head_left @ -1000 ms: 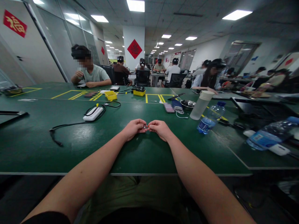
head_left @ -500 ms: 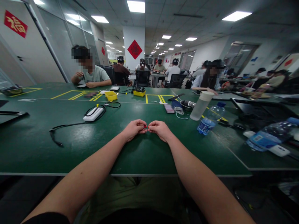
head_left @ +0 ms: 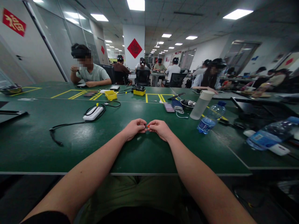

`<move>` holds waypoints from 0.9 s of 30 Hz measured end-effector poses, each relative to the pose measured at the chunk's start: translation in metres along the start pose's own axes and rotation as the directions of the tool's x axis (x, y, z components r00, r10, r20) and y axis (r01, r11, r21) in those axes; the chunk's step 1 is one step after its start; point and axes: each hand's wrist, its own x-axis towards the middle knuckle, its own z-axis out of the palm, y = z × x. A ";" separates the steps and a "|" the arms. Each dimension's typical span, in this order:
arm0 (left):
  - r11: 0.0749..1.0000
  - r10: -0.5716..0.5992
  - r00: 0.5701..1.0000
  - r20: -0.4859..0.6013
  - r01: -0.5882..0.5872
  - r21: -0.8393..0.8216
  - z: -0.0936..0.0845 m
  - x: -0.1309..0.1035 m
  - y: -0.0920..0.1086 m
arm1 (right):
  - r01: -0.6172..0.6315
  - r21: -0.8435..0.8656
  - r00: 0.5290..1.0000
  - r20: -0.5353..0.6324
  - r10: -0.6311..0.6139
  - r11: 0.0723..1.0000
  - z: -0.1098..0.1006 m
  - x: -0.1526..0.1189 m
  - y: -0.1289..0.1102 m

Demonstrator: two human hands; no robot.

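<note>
My left hand (head_left: 135,128) and my right hand (head_left: 160,128) meet fingertip to fingertip just above the green table (head_left: 142,161). A tiny orange-red piece (head_left: 148,126) is pinched in my right fingers; its kind is too small to make out. The left thumb and fingers are pressed together around something small and dark, mostly hidden by the fingertips. Below the left hand, a faint pale blur (head_left: 139,138) shows against the tabletop, and I cannot tell what it is.
Left of my hands lies a white power bank (head_left: 93,114) with a black cable. Yellow trays (head_left: 111,95) stand farther back. To the right are a metal bowl (head_left: 188,105), a frosted bottle (head_left: 201,105), a water bottle (head_left: 210,119) and another lying on its side (head_left: 268,137). Several people sit beyond.
Both hands stay in nearly the same place, with slight finger movement. The red seen at the left fingertips earlier is now mostly hidden. A pale blur has appeared below the left hand.
</note>
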 end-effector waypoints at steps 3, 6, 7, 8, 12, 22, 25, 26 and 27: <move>0.999 -0.034 0.999 -0.006 0.033 -0.042 0.000 0.001 -0.001 | 0.003 -0.011 1.000 -0.006 -0.004 1.000 -0.001 0.001 0.001; 0.996 -0.046 0.999 -0.020 0.045 -0.078 -0.001 0.002 -0.001 | -0.001 0.020 1.000 -0.003 0.001 1.000 -0.001 0.002 0.002; 0.995 -0.048 0.999 -0.023 0.045 -0.085 -0.001 0.002 -0.001 | -0.005 0.030 1.000 0.000 0.005 1.000 -0.001 0.002 0.002; 0.995 -0.047 0.999 -0.021 0.045 -0.089 -0.001 0.001 -0.001 | -0.009 0.038 1.000 0.003 0.009 0.999 -0.001 0.002 0.001; 0.996 -0.024 1.000 -0.001 0.024 -0.082 -0.001 0.001 -0.001 | -0.017 0.045 1.000 0.002 0.016 0.999 0.000 0.001 -0.001; 1.000 -0.022 1.000 -0.006 0.022 -0.020 0.000 0.002 -0.002 | -0.002 -0.017 1.000 -0.005 0.002 1.000 0.000 0.000 0.000; 0.999 -0.025 1.000 -0.006 0.025 -0.025 0.000 0.002 -0.002 | 0.000 -0.001 1.000 -0.001 0.000 1.000 -0.001 0.001 0.001; 0.999 -0.028 1.000 -0.006 0.028 -0.031 -0.001 0.002 -0.003 | -0.003 0.007 1.000 -0.001 0.003 1.000 -0.001 0.001 0.001; 0.999 -0.033 0.999 -0.005 0.032 -0.039 -0.001 0.002 -0.003 | -0.007 0.014 1.000 -0.003 0.007 1.000 -0.001 0.001 0.001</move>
